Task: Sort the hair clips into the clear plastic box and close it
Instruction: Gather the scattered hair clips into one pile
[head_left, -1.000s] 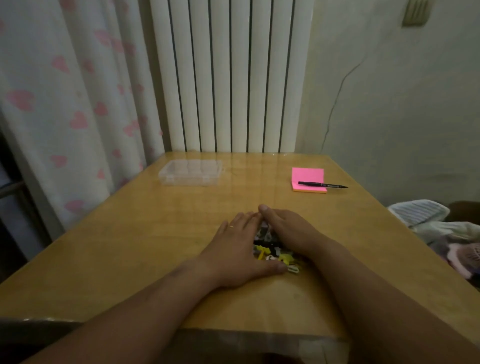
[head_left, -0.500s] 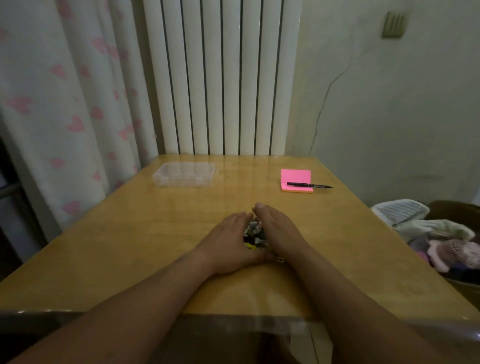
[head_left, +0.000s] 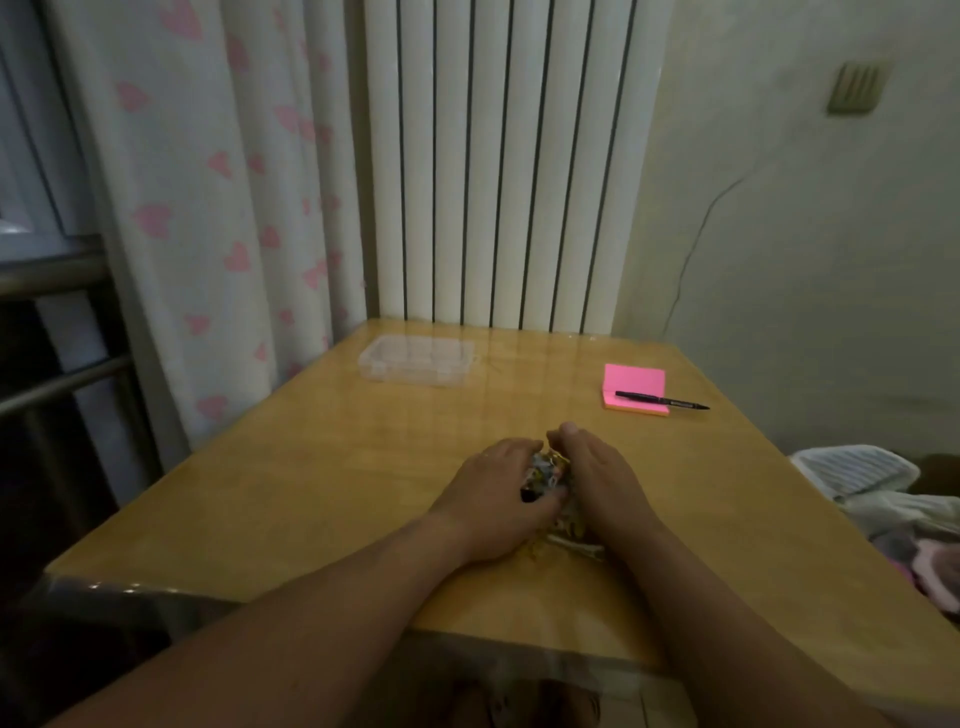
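Note:
A pile of small, mixed-colour hair clips (head_left: 546, 474) lies on the wooden table (head_left: 322, 467), squeezed between my two hands. My left hand (head_left: 493, 493) curls its fingers and thumb over the pile's left side. Standing on its edge, my right hand (head_left: 597, 480) presses against the right side with fairly straight fingers. A few clips (head_left: 571, 540) spill out under my right wrist. Most of the pile is hidden by my hands. The clear plastic box (head_left: 415, 361) sits at the far left of the table with its lid down, well away from both hands.
A pink sticky-note pad (head_left: 636, 387) with a black pen (head_left: 662, 400) on it lies at the far right. A white radiator (head_left: 493, 166) and a heart-print curtain (head_left: 208, 208) stand behind the table. Clothes (head_left: 883, 493) are heaped to the right of the table.
My hands have drawn closer together, gathering the spread clips into a tighter heap. The left hand's fingers have curled over the heap.

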